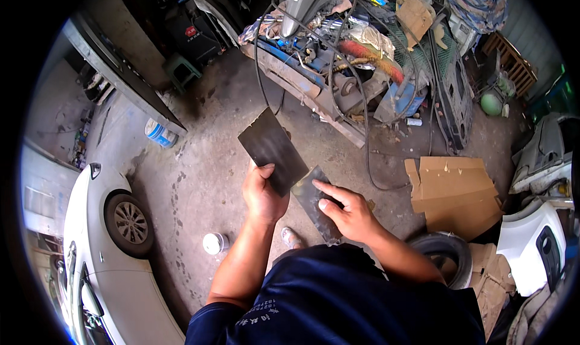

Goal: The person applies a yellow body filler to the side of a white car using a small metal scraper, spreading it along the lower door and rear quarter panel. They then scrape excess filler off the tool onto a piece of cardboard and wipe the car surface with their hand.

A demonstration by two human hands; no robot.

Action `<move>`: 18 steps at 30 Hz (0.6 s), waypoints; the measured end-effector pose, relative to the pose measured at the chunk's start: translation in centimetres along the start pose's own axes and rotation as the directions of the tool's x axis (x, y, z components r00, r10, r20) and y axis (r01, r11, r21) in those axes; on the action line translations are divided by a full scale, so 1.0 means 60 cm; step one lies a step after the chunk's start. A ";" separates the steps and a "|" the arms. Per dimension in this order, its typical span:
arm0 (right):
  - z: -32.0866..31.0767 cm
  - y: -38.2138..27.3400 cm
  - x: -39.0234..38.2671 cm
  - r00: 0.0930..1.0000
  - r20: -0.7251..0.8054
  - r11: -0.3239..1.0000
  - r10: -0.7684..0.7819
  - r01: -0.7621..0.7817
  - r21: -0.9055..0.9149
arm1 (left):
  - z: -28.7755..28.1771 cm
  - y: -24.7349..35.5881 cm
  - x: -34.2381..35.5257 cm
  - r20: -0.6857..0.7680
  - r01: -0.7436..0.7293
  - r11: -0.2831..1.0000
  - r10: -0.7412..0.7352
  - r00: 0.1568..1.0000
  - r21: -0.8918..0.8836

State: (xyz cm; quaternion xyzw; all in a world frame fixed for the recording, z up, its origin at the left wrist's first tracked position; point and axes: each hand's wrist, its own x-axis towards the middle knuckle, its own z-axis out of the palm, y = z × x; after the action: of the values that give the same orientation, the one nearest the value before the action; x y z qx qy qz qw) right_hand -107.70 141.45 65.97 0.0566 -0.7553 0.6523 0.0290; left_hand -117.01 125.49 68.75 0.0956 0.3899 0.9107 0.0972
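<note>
My left hand [264, 197] is closed around the lower edge of a dark, flat rectangular plate [272, 149], its thumb pressed on the face. The plate is tilted, and its surface looks smooth with faint streaks. My right hand [355, 217] grips a thinner, grey, flat metal blade [311, 200], with the index finger stretched along it and the thumb on top. The blade's upper end lies close to the plate's lower right corner; whether they touch I cannot tell. Both things are held in front of my body, above the concrete floor.
On the left stands a white car [115, 278]. A white-lidded can [215, 243] and a blue-and-white bucket [160, 132] sit on the floor. Ahead, a low bench [290, 82] bears cluttered parts and looping black hose. Cardboard [456, 191], a tyre [464, 257] and a white panel [524, 239] lie right.
</note>
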 end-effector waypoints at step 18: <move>0.031 0.000 0.009 0.991 0.100 0.992 0.089 -0.097 0.078 | 0.003 0.003 -0.005 0.090 -0.150 0.974 0.136 0.987 0.169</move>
State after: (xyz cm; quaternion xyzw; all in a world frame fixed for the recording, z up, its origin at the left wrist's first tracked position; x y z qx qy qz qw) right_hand -108.17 139.58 65.74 0.0536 -0.7301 0.6800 -0.0402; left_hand -116.69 125.44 68.98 0.1671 0.4566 0.8730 0.0377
